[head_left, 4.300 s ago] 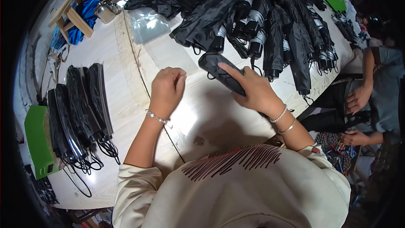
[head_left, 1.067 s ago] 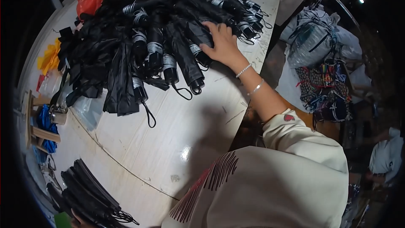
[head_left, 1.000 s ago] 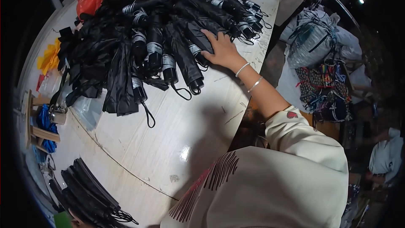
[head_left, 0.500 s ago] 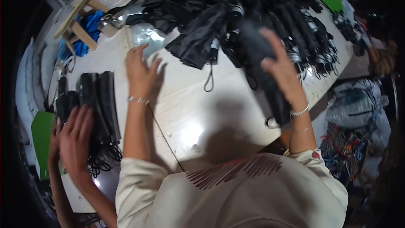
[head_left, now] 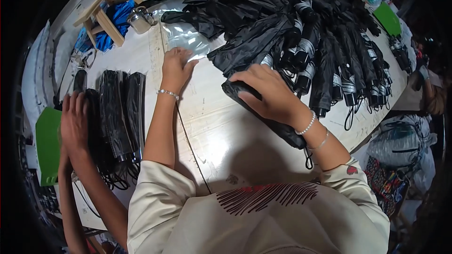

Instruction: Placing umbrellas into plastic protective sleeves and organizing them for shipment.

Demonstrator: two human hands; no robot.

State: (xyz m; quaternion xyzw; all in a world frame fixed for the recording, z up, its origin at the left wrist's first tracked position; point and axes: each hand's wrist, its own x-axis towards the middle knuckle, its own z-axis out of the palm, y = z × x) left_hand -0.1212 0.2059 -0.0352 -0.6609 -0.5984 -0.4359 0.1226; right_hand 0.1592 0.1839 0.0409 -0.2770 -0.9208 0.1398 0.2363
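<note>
Hands well apart. Left hand reaches forward, thumb spread off its bent fingers, fingertips at the near edge of a clear, shiny plastic sheet; can't tell if they touch it. Right hand palm down, angled inward, clamped on a long black folded fabric umbrella. Umbrella: slim, dark, thin black cord loop at its near end. Sits slanted under right palm and wrist, far end toward left hand, clear of it.
</note>
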